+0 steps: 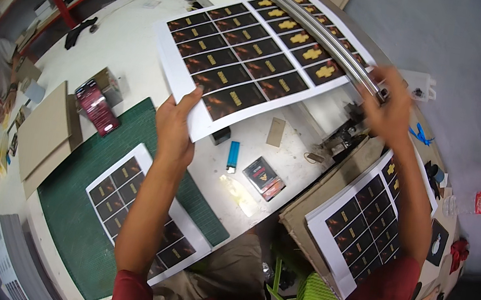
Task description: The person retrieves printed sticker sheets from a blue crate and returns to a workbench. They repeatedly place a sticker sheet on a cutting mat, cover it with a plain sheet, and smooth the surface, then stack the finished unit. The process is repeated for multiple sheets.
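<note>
My left hand (176, 130) is closed on the near corner of a large printed sheet (249, 62), thumb on top. The sheet has rows of dark rectangles with gold marks, and its far part passes under a pair of shiny metal bars (312, 27). My right hand (390, 108), smeared by motion, is at the right end of these bars with its fingers curled. Whether it grips the bars or the sheet's edge is unclear. On the table below the sheet lie a blue lighter (233, 157) and a dark small pack (263, 179).
A green cutting mat (77, 212) at left carries another printed sheet (113, 187). More printed sheets (362, 221) are stacked at right on cardboard. A phone (97, 107) leans against a box. A plastic bottle (480, 201) lies far right. Another person's hand (9, 98) shows far left.
</note>
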